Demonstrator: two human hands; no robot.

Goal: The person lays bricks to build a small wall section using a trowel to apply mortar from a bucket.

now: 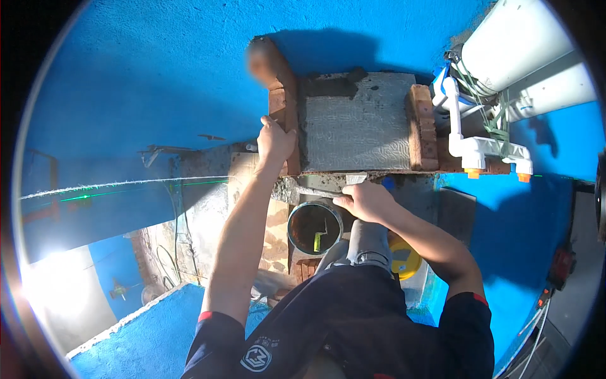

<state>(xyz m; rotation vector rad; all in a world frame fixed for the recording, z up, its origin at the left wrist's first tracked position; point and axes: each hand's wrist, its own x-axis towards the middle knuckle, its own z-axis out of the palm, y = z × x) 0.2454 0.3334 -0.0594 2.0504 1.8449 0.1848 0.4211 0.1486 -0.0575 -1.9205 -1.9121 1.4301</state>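
Reddish brick meets the person's left hand [276, 142], thumb and forefinger parted; whether it grips cannot be told. That brick row [287, 104] runs ahead of it. The right hand [366, 201] is curled tightly round a pale tool [317, 192], its shaft pointing left. Beyond both lies a grey patterned slab [356, 126]; nearer the body stands a round bucket [302, 221].

Grey slab [356, 136], dark mortar [331, 86] on its far edge, bricks [423, 129] along both sides
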